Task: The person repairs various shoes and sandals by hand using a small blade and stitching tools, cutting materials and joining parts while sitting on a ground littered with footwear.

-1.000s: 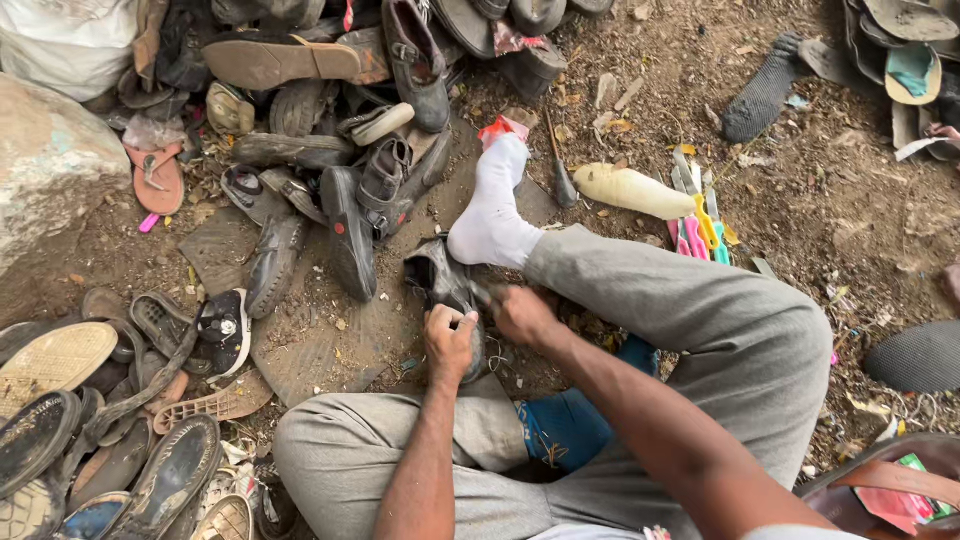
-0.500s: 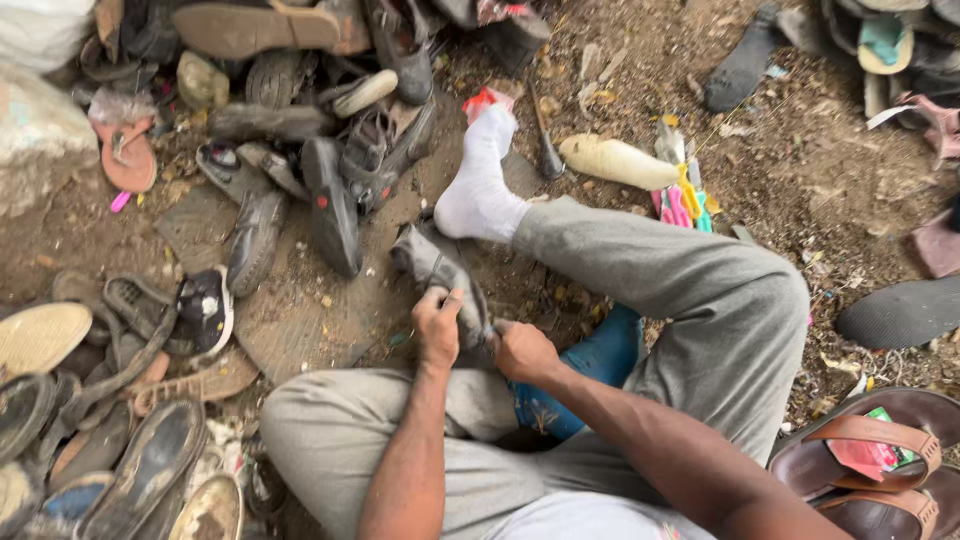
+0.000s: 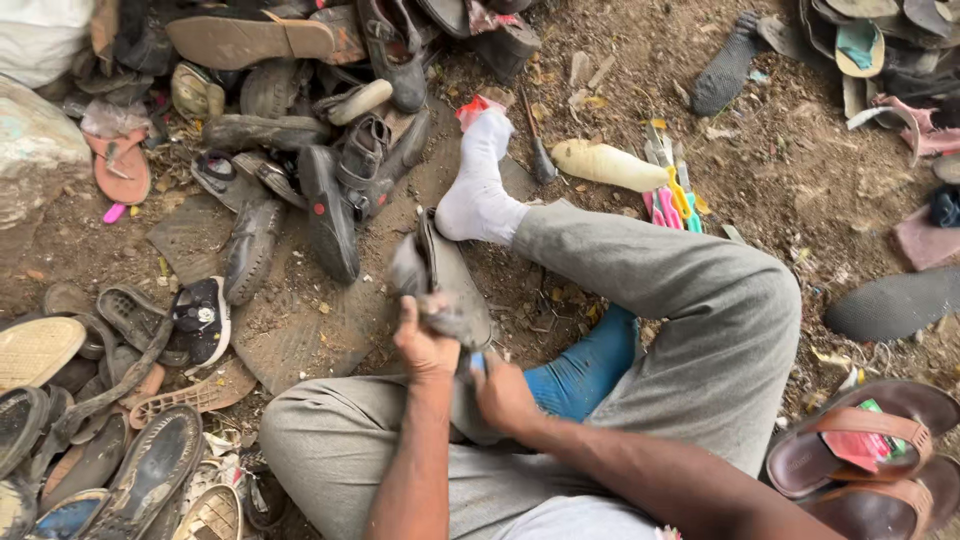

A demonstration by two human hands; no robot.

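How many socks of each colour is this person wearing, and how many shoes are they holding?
White sock: 1
Blue sock: 1
Grey shoe, gripped by left hand and right hand: 1
Total: 3

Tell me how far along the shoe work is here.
Done: nothing visibly finished. In hand: the left hand and right hand grip a worn grey shoe over the lap. Left: the pile of old shoes and the tools lie untouched on the dirt.

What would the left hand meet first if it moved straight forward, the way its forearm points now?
Most likely the grey shoe that the left hand already grips; past that, probably the dark shoes on the ground, though depth is unclear.
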